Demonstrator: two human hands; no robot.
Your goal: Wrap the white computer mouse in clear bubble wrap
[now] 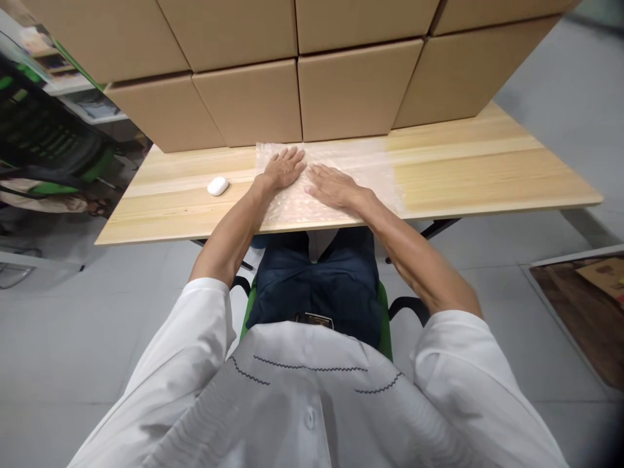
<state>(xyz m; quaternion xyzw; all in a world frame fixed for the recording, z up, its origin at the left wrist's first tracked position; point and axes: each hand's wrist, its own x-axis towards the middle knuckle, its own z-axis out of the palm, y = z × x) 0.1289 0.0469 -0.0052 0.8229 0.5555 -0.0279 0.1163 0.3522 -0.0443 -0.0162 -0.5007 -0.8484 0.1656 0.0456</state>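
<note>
A sheet of clear bubble wrap lies spread on the wooden table, reaching from the boxes to the front edge. My left hand rests flat on its upper left part, fingers stretched out and pointing right. Beside it, my right hand also presses flat on the wrap, its fingers pointing left. The fingertips of the two hands are close together. Neither hand grips anything. To the left of the wrap sits a small white rounded case.
Cardboard boxes are stacked in two visible rows along the table's back. I sit on a green chair with black armrests. Another black and green chair and a white shelf stand at the left. On the right floor lies a brown panel.
</note>
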